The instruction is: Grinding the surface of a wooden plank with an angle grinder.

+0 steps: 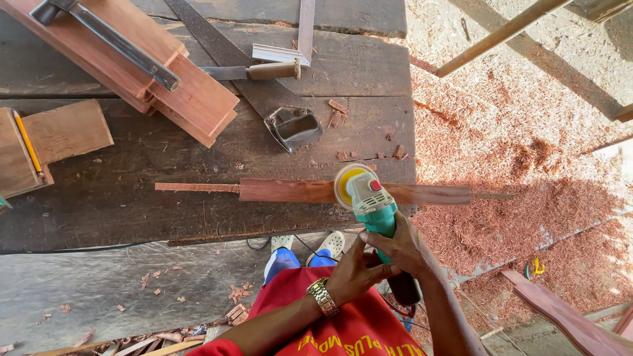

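Observation:
A green angle grinder (371,204) with a yellow sanding disc (347,184) rests on a long reddish wood strip (290,191) that lies across the dark workbench (132,211). My right hand (405,247) wraps around the grinder's body. My left hand (353,273), with a metal wristwatch (322,296), grips the grinder's rear end just below the right hand.
On the bench lie a handsaw (264,92) with a grey handle, a chisel (257,71), stacked red boards (151,72) under a metal clamp bar (119,43), and a wood block with a yellow pencil (28,142). Red sawdust (514,171) covers the ground to the right.

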